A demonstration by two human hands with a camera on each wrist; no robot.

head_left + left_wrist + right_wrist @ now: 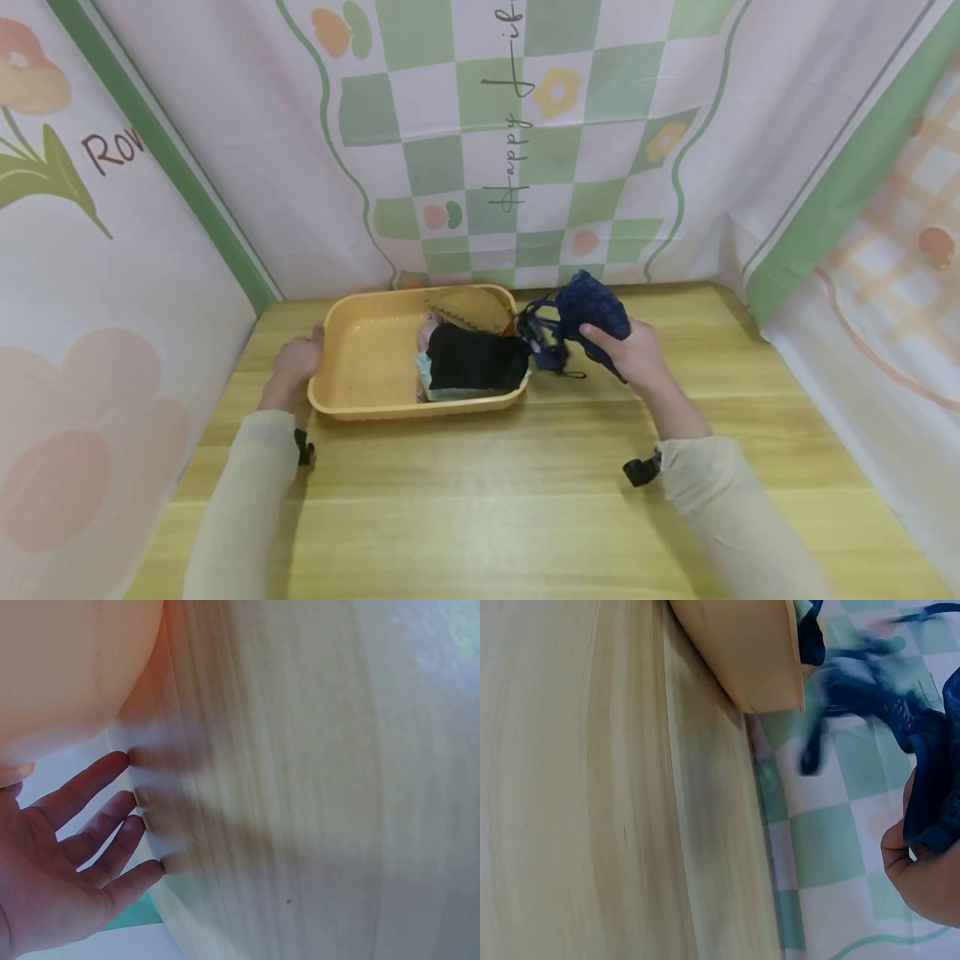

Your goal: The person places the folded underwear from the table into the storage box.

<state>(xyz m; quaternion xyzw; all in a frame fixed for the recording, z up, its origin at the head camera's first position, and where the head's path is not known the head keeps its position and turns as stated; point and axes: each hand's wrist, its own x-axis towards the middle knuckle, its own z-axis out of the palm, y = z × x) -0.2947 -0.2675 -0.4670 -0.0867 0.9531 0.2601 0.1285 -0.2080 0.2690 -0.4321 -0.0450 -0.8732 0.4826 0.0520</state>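
Observation:
A navy lace bra [592, 308] is gripped in my right hand [637, 354], raised beside the right end of a yellow tray [367, 414]. Its straps dangle toward the tray's rim and look blurred in the right wrist view. My left hand [296, 362] is at the tray's left end. In the left wrist view, the left thumb meets the tray's rim while the other fingers [90, 791] spread out straight below, tips near the table. Inside the tray's right half lie a mustard cup-shaped garment [476, 308], a folded black cloth [476, 360] and a pale green cloth [450, 393].
The tray stands on a wood-grain table [480, 500] near its back edge. Behind it hangs a green-and-white checked curtain [495, 158], with printed curtains on both sides. Each wrist wears a small black camera mount [642, 472].

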